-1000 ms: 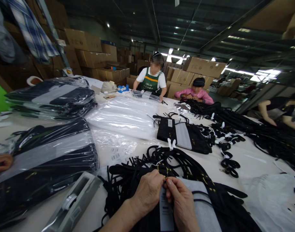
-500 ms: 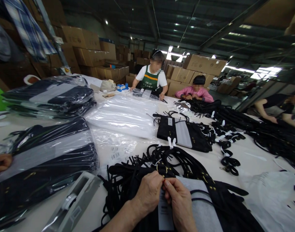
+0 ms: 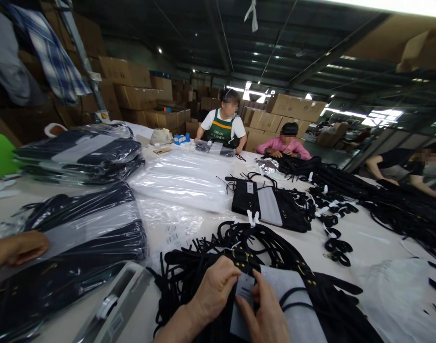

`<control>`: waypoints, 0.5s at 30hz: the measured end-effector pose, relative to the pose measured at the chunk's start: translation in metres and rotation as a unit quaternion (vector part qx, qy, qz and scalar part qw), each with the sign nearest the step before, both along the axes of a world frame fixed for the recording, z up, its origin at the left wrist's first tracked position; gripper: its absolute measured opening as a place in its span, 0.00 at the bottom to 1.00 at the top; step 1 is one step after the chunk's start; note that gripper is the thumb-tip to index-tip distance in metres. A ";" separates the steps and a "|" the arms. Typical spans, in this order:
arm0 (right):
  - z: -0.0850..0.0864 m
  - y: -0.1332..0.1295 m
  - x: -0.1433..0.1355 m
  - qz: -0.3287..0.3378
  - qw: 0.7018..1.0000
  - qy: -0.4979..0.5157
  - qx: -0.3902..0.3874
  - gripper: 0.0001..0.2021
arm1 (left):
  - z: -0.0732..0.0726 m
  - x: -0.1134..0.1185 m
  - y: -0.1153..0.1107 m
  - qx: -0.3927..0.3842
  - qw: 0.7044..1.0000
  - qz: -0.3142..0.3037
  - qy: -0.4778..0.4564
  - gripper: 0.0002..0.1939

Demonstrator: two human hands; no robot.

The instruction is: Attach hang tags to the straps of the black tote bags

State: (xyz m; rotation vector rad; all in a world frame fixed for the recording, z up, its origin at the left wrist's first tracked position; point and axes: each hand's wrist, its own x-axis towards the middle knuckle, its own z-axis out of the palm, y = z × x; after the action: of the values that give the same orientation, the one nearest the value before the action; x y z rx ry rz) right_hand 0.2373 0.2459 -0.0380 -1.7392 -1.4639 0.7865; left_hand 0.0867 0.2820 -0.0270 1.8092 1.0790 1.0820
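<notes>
My left hand (image 3: 216, 286) is closed in a pinch near the top edge of a grey hang tag (image 3: 244, 286); whatever is between its fingertips is too small to make out. My right hand (image 3: 266, 312) grips the hang tag between thumb and fingers, tilting it upward. Both hands are over a stack of folded black fabric pieces (image 3: 332, 305) with long straps and brass-coloured rivets. A light grey band (image 3: 291, 290) wraps the top piece, with thin black cords lying across it. Beneath the tag, part of the fabric is hidden by my hands.
Bagged black pieces (image 3: 78, 147) are stacked at the left, where another person's hand (image 3: 30, 245) rests on a nearer bag. A grey tape dispenser (image 3: 114, 300) stands beside my stack. Clear plastic bags (image 3: 189, 176) and another banded black piece (image 3: 271, 202) lie ahead. Co-workers sit across the table.
My right hand has moved off the pinch beside my left fingertips and now grips the tag, which has lifted. The other person's hand at left has come further over the bag.
</notes>
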 end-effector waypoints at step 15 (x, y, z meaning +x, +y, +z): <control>0.052 0.011 -0.029 0.035 0.913 0.390 -0.114 0.32 | -0.021 -0.040 -0.060 0.011 0.982 0.184 0.051 0.14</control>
State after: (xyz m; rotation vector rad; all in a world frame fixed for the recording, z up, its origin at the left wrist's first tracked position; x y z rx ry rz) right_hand 0.2084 0.2567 0.0142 -1.2725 -0.9023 1.5221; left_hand 0.0466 0.2216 -0.0480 1.7385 1.5115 1.2255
